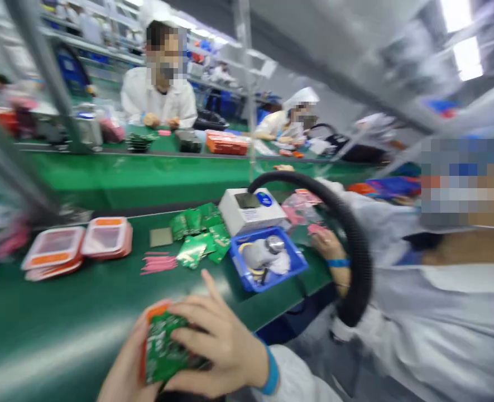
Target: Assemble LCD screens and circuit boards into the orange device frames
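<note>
Low in the head view, my left hand (125, 363) grips a red-orange plastic case (161, 307) by its left side. Inside or against the case lies a green circuit board (165, 346) with small parts on its face. My right hand (221, 340) reaches over the board from the right, its fingers curled on the face and its thumb at the lower edge. One finger of that hand points upward, off the board. The lower part of the case is hidden by my hands. A blue band (272, 369) circles my right wrist.
Clear-lidded orange cases (106, 237) stand stacked at left. Green boards (192, 251), pink strips (159, 263) and a blue tray (240, 268) of tools lie ahead. A white box (250, 215) and a black hose (351, 240) stand right, beside a co-worker's hand (328, 245).
</note>
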Action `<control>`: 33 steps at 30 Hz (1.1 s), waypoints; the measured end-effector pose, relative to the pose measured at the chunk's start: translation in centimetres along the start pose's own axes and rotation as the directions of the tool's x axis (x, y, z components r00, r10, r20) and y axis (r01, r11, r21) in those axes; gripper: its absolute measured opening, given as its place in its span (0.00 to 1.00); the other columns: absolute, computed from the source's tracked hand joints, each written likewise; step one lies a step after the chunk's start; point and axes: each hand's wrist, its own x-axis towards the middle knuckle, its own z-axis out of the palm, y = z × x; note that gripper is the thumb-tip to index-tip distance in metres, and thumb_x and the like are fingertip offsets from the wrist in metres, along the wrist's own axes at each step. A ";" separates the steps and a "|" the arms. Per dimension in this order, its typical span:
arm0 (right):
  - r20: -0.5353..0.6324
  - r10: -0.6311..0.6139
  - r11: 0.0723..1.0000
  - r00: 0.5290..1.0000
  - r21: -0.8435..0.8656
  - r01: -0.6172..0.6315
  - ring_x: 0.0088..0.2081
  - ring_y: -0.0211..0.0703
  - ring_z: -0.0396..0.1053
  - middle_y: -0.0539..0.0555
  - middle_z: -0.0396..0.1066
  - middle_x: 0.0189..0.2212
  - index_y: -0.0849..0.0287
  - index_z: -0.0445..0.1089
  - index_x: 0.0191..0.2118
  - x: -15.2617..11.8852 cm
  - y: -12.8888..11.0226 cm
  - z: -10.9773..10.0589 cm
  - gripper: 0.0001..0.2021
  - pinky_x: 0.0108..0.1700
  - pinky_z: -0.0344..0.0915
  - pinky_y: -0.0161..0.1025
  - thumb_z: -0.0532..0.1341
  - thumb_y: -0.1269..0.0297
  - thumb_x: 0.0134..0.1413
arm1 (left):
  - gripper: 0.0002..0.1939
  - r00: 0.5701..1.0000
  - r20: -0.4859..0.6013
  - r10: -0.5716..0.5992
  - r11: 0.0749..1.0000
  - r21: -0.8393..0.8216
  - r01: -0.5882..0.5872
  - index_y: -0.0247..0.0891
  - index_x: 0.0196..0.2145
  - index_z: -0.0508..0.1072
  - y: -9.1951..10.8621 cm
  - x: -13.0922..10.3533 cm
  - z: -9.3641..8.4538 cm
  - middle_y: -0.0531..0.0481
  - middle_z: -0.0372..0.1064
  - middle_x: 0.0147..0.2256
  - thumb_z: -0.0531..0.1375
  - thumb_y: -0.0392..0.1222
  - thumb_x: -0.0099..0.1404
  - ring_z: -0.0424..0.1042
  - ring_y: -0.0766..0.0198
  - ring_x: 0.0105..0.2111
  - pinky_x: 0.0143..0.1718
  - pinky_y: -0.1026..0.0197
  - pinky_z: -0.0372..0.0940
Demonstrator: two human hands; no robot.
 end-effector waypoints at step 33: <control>-0.155 0.149 0.942 0.977 0.322 -0.093 0.50 0.62 0.67 0.67 0.70 0.49 0.65 0.70 0.48 -3.4 1.3 -2.9 0.21 0.58 0.51 0.76 0.68 0.65 0.47 | 0.12 0.961 0.262 -0.090 0.961 -0.231 0.153 0.38 0.46 0.70 1.2 -2.4 0.6 0.47 0.75 0.39 0.57 0.42 0.66 0.74 0.62 0.36 0.34 0.65 0.66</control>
